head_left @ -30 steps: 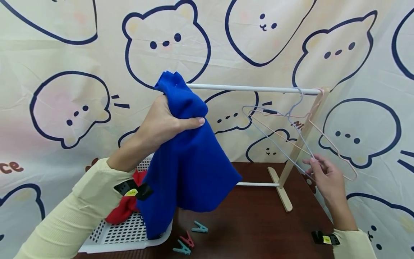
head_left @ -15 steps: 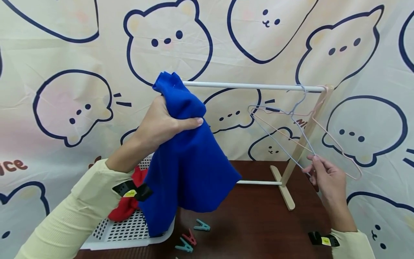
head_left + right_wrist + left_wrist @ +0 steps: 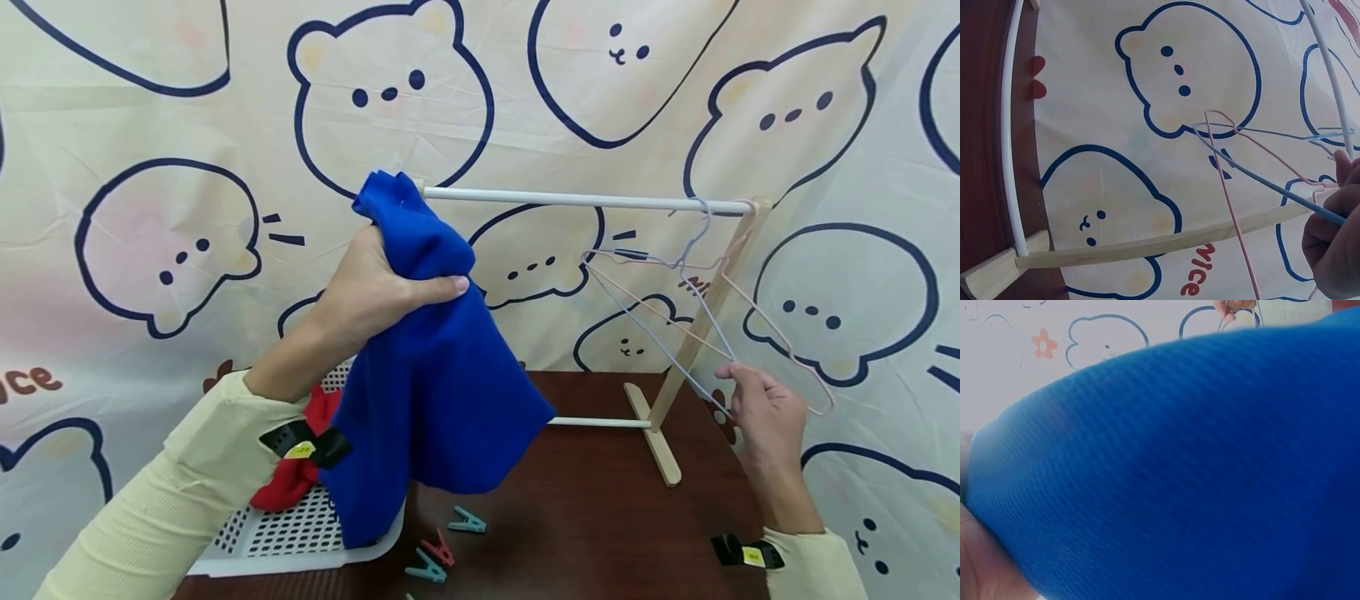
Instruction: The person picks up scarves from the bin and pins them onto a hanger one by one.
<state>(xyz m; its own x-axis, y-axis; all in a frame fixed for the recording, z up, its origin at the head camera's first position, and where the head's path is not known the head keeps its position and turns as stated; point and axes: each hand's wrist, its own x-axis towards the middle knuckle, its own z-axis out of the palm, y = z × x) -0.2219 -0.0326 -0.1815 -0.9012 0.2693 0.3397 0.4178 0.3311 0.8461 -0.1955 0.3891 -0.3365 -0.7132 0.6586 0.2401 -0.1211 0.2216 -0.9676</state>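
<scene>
A blue cloth garment (image 3: 450, 392) hangs in folds from my left hand (image 3: 375, 287), which grips it near its bunched top with the thumb across the front. In the left wrist view the blue fabric (image 3: 1166, 462) fills most of the picture, hiding the fingers. At the right, my right hand (image 3: 768, 412) pinches the lower right corner of a light blue wire hanger (image 3: 1266, 182). This hanger's hook is over the white rail (image 3: 570, 199) of a small rack. Just behind it, a pink wire hanger (image 3: 1230, 195) hangs from the same rail, near the wooden upright (image 3: 701, 333).
A white perforated basket (image 3: 292, 542) stands at the lower left with a red cloth (image 3: 288, 483) in it. Two teal clothespins (image 3: 467, 519) and a red clothespin (image 3: 438, 547) lie on the dark brown table (image 3: 585, 508). A printed curtain (image 3: 525, 108) forms the backdrop.
The light blue hanger has swung slightly to the right on the rail. My right hand has turned, with its fingers more curled at the hanger's corner. The left hand still holds the garment.
</scene>
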